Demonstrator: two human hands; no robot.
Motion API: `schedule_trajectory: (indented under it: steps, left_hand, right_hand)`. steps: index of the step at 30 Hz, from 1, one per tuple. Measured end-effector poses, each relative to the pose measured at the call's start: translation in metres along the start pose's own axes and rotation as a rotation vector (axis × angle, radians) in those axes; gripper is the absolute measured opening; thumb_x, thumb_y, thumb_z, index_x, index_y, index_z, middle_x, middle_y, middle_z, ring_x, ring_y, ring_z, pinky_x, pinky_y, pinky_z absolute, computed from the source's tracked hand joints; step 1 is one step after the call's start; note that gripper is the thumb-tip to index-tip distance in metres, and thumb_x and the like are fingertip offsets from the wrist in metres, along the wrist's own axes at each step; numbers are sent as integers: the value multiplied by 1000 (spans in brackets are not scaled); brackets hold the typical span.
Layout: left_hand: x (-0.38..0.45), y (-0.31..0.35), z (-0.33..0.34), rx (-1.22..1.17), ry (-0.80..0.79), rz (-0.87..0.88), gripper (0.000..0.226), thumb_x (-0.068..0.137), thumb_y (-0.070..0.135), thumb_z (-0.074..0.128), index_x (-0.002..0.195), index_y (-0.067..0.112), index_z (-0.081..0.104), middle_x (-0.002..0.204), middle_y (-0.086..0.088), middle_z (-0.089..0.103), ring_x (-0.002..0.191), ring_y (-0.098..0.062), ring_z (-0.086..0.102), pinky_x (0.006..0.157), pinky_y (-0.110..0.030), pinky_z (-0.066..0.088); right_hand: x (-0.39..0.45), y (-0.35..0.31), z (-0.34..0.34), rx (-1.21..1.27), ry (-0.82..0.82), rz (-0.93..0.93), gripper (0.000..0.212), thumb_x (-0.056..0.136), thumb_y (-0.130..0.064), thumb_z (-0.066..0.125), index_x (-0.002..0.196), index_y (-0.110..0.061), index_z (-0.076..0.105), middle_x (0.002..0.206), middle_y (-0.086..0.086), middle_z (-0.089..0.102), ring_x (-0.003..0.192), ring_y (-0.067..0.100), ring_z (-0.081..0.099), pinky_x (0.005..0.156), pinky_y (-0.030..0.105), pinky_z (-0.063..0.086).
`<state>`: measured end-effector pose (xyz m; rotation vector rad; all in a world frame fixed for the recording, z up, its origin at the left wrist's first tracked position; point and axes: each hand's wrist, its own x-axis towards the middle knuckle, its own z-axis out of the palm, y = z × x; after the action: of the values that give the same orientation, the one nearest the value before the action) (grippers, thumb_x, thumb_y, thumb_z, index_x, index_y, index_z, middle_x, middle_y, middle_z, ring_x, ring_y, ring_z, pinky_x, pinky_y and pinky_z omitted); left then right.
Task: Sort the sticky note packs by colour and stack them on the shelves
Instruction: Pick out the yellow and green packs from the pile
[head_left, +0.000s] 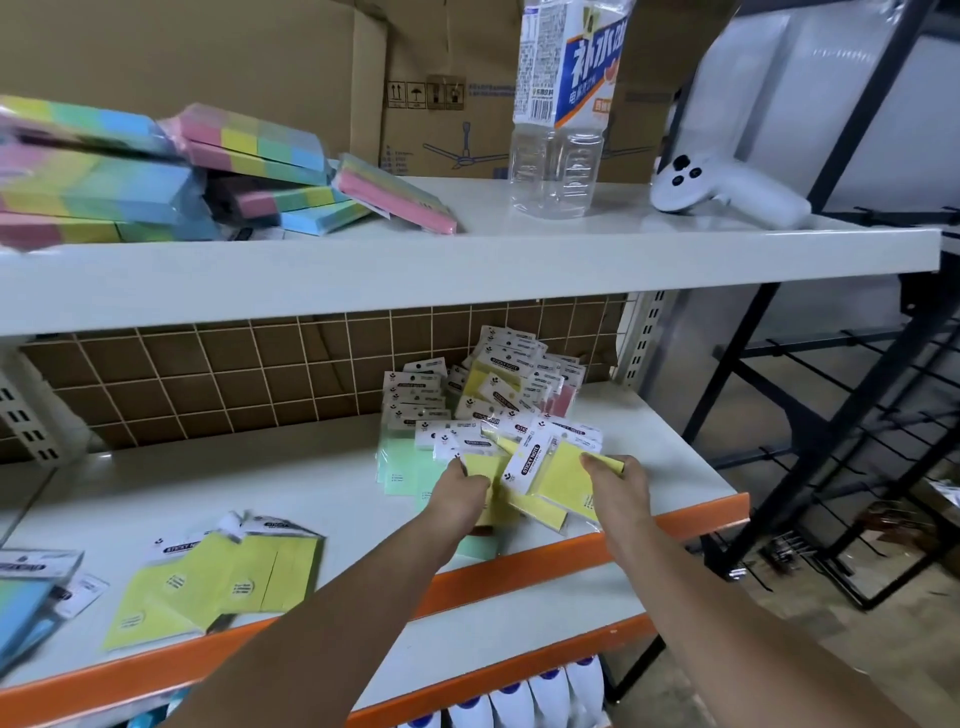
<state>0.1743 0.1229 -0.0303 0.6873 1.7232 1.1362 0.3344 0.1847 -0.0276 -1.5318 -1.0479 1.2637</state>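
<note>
— How far along are you?

— Partway, I'd say. A yellow stack (218, 577) already lies at the near left of the lower shelf (675, 499), but the mixed heap (483, 395) at the far right looks unsorted, with green packs (410, 467) beneath.

— What are your hands doing?

— My left hand (462, 493) pinches a yellow pack (483, 467) at the heap's near edge. My right hand (618, 488) grips another yellow pack (566, 478) just beside it.

— And the top shelf?

— Multicolour blocks (156, 171) lie jumbled on its left.

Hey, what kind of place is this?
Probably a shop stockroom: white metal shelving with orange edges, brown cardboard cartons behind it, and a heap of packaged sticky note packs.
</note>
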Motion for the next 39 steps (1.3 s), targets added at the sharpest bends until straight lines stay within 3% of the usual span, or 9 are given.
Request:
schedule_trajectory:
  steps: [2, 6, 10, 14, 19, 29, 32, 36, 39]
  left_hand:
    - [0, -2, 3, -34, -26, -15, 16, 89, 9, 50, 105, 12, 51, 86, -5, 52, 74, -21, 48, 89, -42, 52]
    - [-2, -3, 13, -201, -68, -43, 42, 75, 7, 75, 109, 10, 51, 107, -8, 64, 95, -23, 61, 87, -39, 52]
    - [-1, 0, 25, -167, -40, -30, 45, 75, 6, 75, 112, 6, 49, 112, -10, 63, 93, -21, 59, 65, -27, 48]
    - [2, 2, 27, -107, -18, -18, 45, 80, 8, 72, 115, 10, 43, 116, -6, 57, 97, -19, 52, 78, -26, 40]
    - [0, -1, 30, -103, 1, -12, 43, 79, 11, 72, 116, 8, 49, 117, -8, 61, 102, -22, 58, 79, -28, 45]
    - [-20, -3, -19, -231, 22, 16, 30, 78, 14, 72, 100, 15, 51, 110, -10, 65, 102, -28, 63, 89, -44, 53]
    - [-29, -10, -52, -273, 36, 53, 27, 81, 11, 69, 101, 17, 52, 105, -8, 67, 95, -25, 65, 80, -42, 55]
    - [-47, -14, -110, -282, 110, 113, 20, 85, 5, 62, 100, 18, 57, 86, -2, 67, 66, -14, 63, 50, -23, 50]
    - [-58, -23, -156, -253, 225, 106, 23, 82, 5, 63, 102, 15, 58, 91, -6, 68, 68, -16, 63, 50, -22, 47]
  right_hand:
    - [2, 0, 0, 24, -9, 13, 15, 92, -19, 63, 98, -13, 51, 88, 7, 56, 73, 20, 52, 61, 28, 42]
    - [4, -1, 3, 96, -31, 52, 15, 92, -17, 63, 101, -14, 52, 88, 6, 56, 75, 21, 54, 67, 29, 45]
    - [9, -2, 3, 71, -26, 46, 16, 93, -18, 62, 102, -11, 52, 88, 7, 56, 71, 18, 52, 59, 27, 41]
    - [15, -1, 2, 26, -39, 76, 18, 94, -20, 61, 103, -11, 49, 83, 2, 51, 80, 23, 50, 75, 31, 40]
    - [18, 2, 4, -58, -44, 65, 17, 93, -19, 61, 99, -6, 52, 82, 7, 53, 84, 27, 50, 76, 31, 38]
    - [-16, 0, 37, -59, -50, 13, 48, 94, -29, 60, 132, -3, 47, 123, 13, 55, 115, 34, 53, 93, 38, 41]
    - [-37, 1, 58, -49, -65, 10, 43, 94, -29, 59, 129, -7, 49, 123, 12, 56, 111, 32, 53, 94, 40, 41]
    - [-71, -1, 100, -105, -109, 18, 48, 88, -39, 61, 124, -8, 54, 118, 12, 56, 110, 35, 52, 93, 38, 41]
    - [-96, 5, 134, -172, -136, 60, 44, 81, -47, 55, 106, -10, 60, 104, 12, 60, 92, 29, 54, 84, 40, 47]
